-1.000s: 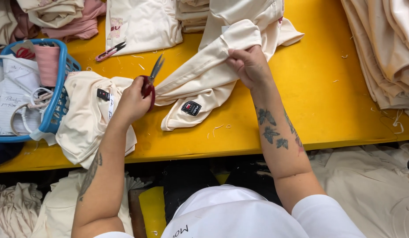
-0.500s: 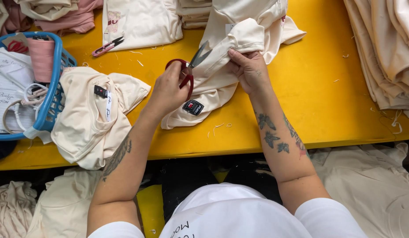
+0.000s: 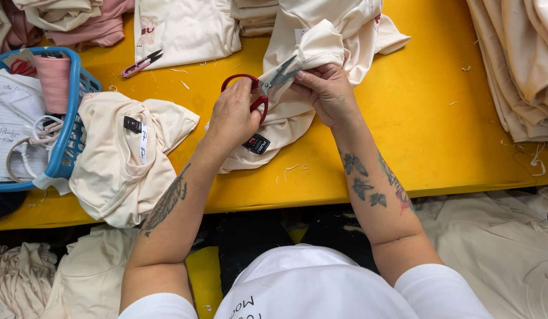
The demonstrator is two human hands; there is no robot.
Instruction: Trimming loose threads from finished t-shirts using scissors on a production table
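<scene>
While the cream garment (image 3: 321, 53) lies bunched on the yellow desk (image 3: 439, 118) near its far edge, the right hand (image 3: 324, 94) pinches a fold of it, grip closed on the fabric. Left hand (image 3: 235, 115) has its grip closed around the red-handled scissors (image 3: 262, 88); blades slightly parted, tips at the pinched fold, just beside the right fingertips. A black label (image 3: 256, 143) sits on the garment's lower edge, below the left hand.

Left of that: a second cream garment (image 3: 120, 165) with a black tag, crumpled at the desk's near edge, touching a blue plastic basket (image 3: 73, 147). Basket holds a pink thread cone (image 3: 52, 77), paper and some cord.

Pink thread snips (image 3: 141, 63) lie on the desk behind the left hand, at the edge of a flat cream piece (image 3: 185, 29). A stack of cream fabric (image 3: 516, 65) runs along the right side. Thread scraps are scattered over the desk. More cream cloth lies on the floor (image 3: 510, 248) below.
</scene>
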